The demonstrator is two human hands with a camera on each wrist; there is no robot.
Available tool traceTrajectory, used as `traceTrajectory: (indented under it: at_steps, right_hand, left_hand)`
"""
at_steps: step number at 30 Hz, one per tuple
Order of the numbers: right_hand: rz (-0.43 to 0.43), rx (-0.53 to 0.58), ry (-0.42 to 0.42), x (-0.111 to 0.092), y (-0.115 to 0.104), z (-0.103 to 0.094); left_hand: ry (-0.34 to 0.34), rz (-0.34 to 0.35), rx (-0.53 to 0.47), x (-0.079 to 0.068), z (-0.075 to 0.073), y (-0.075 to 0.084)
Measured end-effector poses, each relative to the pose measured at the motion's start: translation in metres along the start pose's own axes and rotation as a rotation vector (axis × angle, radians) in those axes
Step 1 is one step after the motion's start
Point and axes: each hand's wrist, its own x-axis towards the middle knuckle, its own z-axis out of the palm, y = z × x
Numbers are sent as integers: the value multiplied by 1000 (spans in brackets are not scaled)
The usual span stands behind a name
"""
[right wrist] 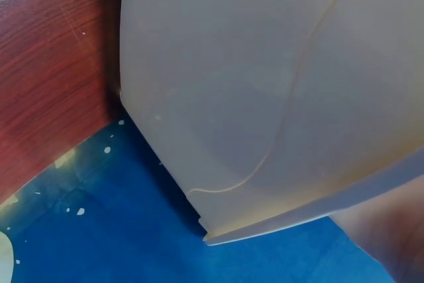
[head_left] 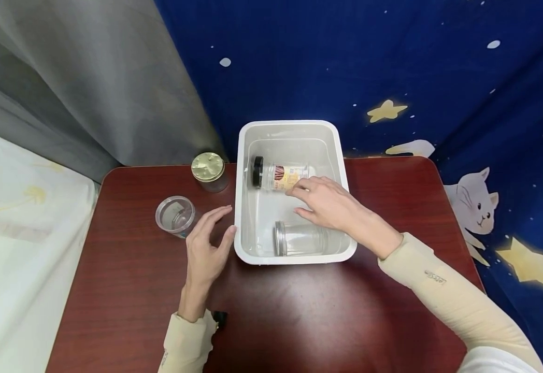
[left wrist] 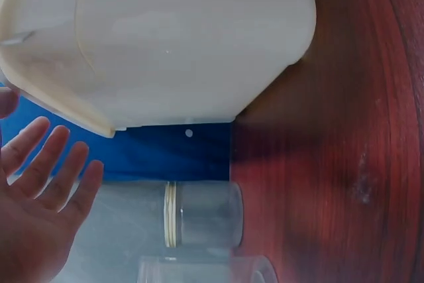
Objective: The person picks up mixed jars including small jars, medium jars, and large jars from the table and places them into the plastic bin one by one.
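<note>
A white plastic bin [head_left: 296,259] stands on the table. Inside it, a clear jar with a black lid and a printed label [head_left: 284,177] lies on its side towards the back. A second clear jar with a silver lid [head_left: 301,240] lies nearer the front. Over the bin hangs my right hand [head_left: 324,202], its fingers loosely bent beside the labelled jar; whether they touch it is unclear. Just outside the bin's left wall is my left hand [head_left: 207,249], fingers extended and holding nothing. The right wrist view shows mostly the bin's outer wall [right wrist: 232,84], with the fingers hidden.
Left of the bin, a jar with a gold lid [head_left: 209,168] stands near the table's back edge. A clear round jar [head_left: 175,215] stands closer to my left hand. Behind the table [head_left: 127,269] hang a grey curtain [head_left: 89,77] and a blue starry curtain [head_left: 299,62].
</note>
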Motion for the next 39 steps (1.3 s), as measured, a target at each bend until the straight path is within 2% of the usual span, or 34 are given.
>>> traceTrajectory:
  at_steps: [9, 19, 28, 32, 39]
  right_hand:
    - [21, 23, 34, -4, 3, -4]
    - [58, 28, 100, -15, 7, -13]
    - [60, 35, 120, -17, 7, -13]
    - [61, 32, 129, -19, 8, -15]
    - [72, 47, 186, -25, 11, -18]
  left_hand:
    - [54, 22, 16, 4, -6, -7]
    - [102, 36, 121, 3, -28, -25]
    - [85, 85, 155, -3, -35, -32]
    - [98, 105, 169, -4, -39, -36]
    - [80, 119, 173, -9, -47, -46]
